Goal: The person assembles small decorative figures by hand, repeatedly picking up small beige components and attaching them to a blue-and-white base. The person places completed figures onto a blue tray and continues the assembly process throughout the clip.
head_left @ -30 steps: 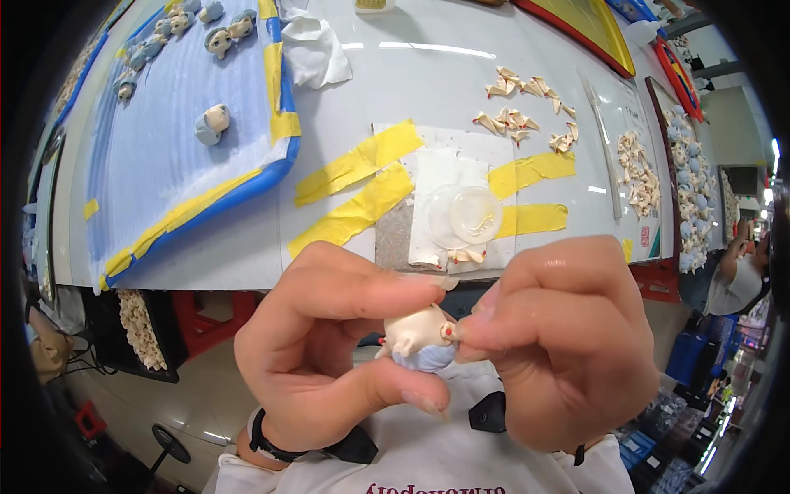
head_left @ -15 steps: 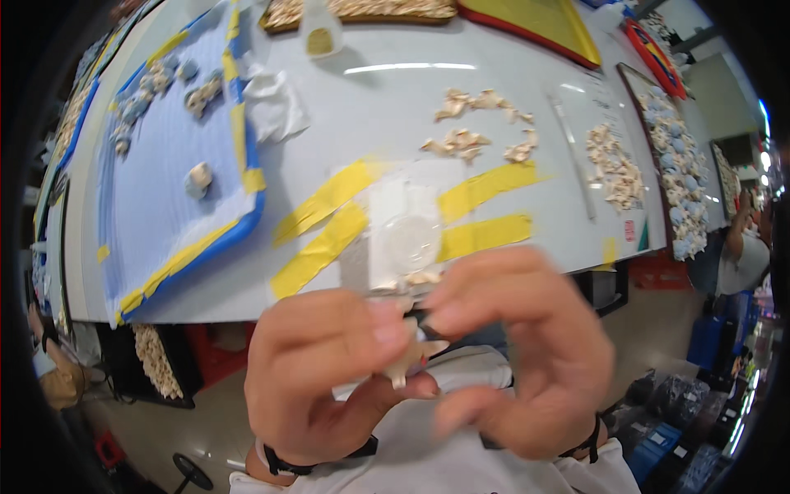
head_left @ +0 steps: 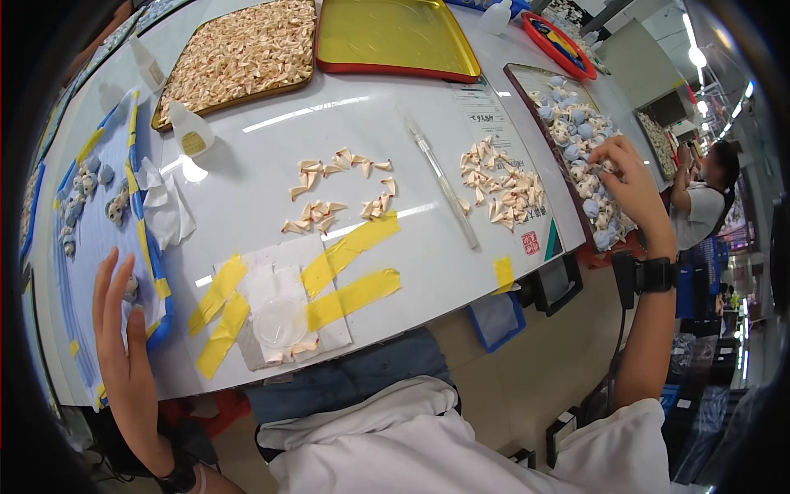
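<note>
My left hand (head_left: 123,346) is over the near right edge of the blue-lined tray (head_left: 90,255), its fingers stretched and apart. Just beside those fingers sits a small animal-head figurine (head_left: 132,288), partly hidden by them. Several more small blue-and-cream figurines (head_left: 82,198) lie farther back in the tray. My right hand (head_left: 629,185) reaches over the dark-rimmed tray at the right, with bent fingers and a gap between them and the thumb. Blue-and-cream figurine heads (head_left: 580,136) fill that tray; the fingertips are right at some of them.
Small cream pointed pieces lie in a loose ring (head_left: 378,206) and a heap (head_left: 502,185). A knife-like pen tool (head_left: 440,177) lies between. Near me, yellow tape (head_left: 354,309) flanks a clear round dish (head_left: 280,323). Behind are a white bottle (head_left: 191,132) and a yellow tray (head_left: 395,37).
My hands have parted from in front of my body. The left, which held a small figurine, has moved to the blue-lined tray; the right has reached to the figurine tray. The view has shifted.
</note>
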Demonstrator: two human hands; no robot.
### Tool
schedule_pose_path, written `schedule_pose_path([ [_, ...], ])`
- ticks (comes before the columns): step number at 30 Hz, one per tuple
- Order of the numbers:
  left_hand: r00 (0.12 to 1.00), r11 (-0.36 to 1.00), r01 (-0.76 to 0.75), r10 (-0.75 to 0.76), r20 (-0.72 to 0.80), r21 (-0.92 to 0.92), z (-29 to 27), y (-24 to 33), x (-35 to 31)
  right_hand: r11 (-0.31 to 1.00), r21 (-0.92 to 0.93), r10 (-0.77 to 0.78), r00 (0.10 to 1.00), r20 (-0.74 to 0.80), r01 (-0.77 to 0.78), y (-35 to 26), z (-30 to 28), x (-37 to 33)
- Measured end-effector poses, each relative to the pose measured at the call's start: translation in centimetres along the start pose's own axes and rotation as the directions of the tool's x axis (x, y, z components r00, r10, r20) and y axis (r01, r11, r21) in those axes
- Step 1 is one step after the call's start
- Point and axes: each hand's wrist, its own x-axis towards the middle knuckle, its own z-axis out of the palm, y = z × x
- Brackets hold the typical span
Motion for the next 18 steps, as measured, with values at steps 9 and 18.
schedule_pose_path([
  [9,0.962,0.929,0.178,-0.095,0.257,-0.324,-1.9,-1.8,0.4,0.993,-0.1,0.061,0.997,-0.047,-0.066,-3.2,-0.6,0.6],
  [18,0.961,0.878,0.27,-0.269,0.059,-0.395,-1.4,-3.8,-0.1,0.96,0.243,-0.189,0.964,0.185,0.142,-10.6,4.6,5.4],
])
